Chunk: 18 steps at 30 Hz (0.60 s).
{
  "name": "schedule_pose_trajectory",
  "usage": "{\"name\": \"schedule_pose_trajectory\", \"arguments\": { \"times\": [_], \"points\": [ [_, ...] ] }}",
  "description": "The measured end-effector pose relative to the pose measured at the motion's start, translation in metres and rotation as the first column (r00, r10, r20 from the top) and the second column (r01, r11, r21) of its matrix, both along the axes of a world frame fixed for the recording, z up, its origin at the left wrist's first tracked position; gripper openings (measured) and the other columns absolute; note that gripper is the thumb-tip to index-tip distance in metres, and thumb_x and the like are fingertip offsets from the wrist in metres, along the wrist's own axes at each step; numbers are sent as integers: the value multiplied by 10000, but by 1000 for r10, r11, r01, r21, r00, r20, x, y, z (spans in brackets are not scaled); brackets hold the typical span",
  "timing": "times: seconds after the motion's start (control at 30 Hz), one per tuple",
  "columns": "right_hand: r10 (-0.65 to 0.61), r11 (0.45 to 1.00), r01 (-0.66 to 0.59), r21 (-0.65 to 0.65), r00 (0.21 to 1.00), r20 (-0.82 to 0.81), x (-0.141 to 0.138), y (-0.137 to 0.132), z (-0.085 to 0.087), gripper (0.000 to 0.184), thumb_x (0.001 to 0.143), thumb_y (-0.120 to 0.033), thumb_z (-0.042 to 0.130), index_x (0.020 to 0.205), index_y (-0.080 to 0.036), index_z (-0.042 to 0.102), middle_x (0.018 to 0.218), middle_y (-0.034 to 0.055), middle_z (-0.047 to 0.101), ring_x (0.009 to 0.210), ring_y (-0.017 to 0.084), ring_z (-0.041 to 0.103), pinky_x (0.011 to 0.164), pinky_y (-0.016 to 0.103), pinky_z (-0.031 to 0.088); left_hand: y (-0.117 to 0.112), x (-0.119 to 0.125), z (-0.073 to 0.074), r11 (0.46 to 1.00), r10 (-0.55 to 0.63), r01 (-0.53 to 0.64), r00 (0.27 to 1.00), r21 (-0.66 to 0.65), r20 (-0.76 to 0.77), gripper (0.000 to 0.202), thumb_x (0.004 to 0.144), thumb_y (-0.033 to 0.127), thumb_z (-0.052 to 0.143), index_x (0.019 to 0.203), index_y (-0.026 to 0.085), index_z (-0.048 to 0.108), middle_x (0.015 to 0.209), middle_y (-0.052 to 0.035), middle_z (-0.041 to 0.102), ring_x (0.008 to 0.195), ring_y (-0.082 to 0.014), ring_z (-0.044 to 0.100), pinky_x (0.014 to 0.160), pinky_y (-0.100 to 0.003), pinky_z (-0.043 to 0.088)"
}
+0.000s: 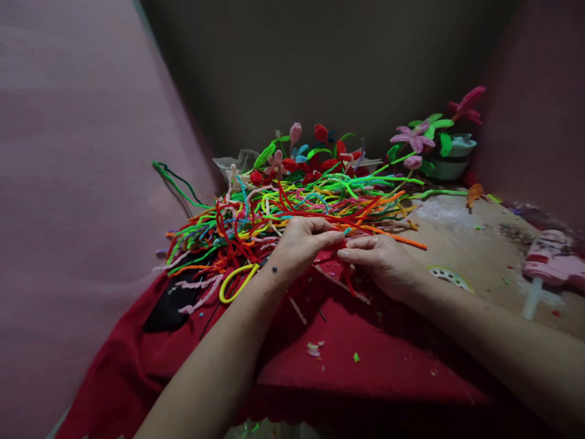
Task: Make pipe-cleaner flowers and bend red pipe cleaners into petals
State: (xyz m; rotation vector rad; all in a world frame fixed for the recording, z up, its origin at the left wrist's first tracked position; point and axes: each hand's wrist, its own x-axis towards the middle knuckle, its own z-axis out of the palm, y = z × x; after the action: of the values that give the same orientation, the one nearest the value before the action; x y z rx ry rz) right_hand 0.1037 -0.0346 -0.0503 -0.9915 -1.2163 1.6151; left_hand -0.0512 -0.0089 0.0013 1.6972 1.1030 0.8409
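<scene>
Both my hands meet over the front of a big heap of coloured pipe cleaners (292, 201). My left hand (304, 241) is closed in a pinch; a short light-blue tip (347, 231) pokes out beyond its thumb and finger. Close by on the right, my right hand (381, 259) pinches a red pipe cleaner (350, 281), part of which hangs below the fingers. How the red piece is shaped between the hands is mostly hidden. Beside my left wrist lies a yellow loop handle (238, 284), probably of scissors, partly under the heap.
Pipe-cleaner flowers (315, 158) stand behind the heap, and more rise by a pale pot (454, 155). A pink glue gun (551, 259) lies at the right. A flat black object (171, 305) rests at the left on the red cloth (388, 366), which carries scraps.
</scene>
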Motion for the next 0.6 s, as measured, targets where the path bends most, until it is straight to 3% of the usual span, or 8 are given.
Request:
{"name": "schedule_pose_trajectory", "arguments": {
  "times": [0.2,0.33,0.47,0.6],
  "points": [
    [-3,1000,2,-15,1000,-19,1,2,0,238,636,-252,704,482,-138,564,436,-30,490,376,69,401,413,238,285,5,-7,-5,973,-161,179,978,-143,133,242,655,271,644,838,112,667,594,10,573,483,-54,423,469,-196,288],
    [66,998,-67,-16,997,-38,1,3,0,215,612,-235,713,486,-129,575,453,-19,511,412,76,424,436,237,293,6,-9,-7,931,-280,309,946,-193,162,219,668,285,649,799,111,651,602,12,545,493,-48,406,461,-191,264],
    [116,992,-119,-38,991,-62,2,3,0,169,610,-241,712,543,-121,613,482,-3,545,436,89,450,448,242,309,5,-9,-6,935,-274,298,952,-192,139,195,666,293,662,727,112,622,561,31,503,465,-35,366,440,-183,240],
    [81,997,-81,-13,996,-29,2,1,0,213,635,-276,708,531,-126,596,485,-10,540,419,80,433,438,239,291,6,-8,-7,957,-191,212,974,-196,121,190,629,282,689,690,122,609,519,44,488,448,-34,374,437,-178,246]
  ]
}}
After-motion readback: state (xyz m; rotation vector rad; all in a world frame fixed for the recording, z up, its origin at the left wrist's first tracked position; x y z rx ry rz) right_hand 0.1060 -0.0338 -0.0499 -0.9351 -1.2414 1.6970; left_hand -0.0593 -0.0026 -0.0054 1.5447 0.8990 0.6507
